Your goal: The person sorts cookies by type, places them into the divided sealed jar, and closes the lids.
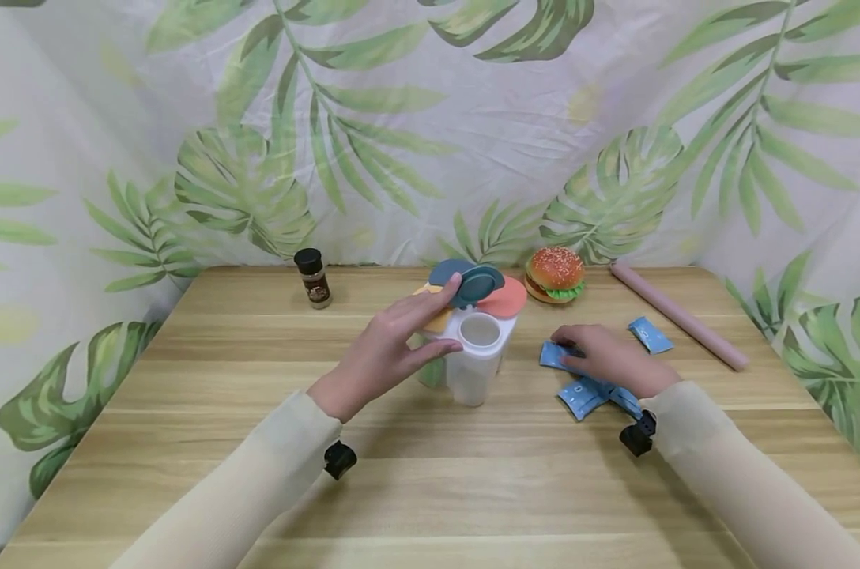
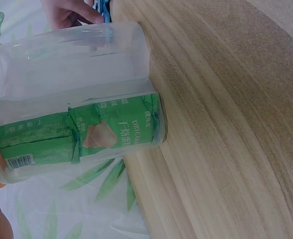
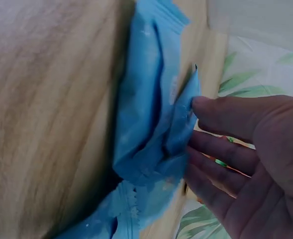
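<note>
A clear storage container with a multicoloured lid stands at the table's middle. Its teal flap is raised, baring a round opening. My left hand is at its top, the straight index finger against the flap and the thumb beside the opening's rim. Green packets show through one compartment in the left wrist view; the one nearest my right hand looks empty. My right hand is over a small pile of blue packets, pinching one blue packet between thumb and fingers.
A single blue packet lies right of the pile, beside a long pink rod. Behind the container sits a toy burger. A black-capped spice jar stands at the back left. A leaf-print cloth hangs behind the table.
</note>
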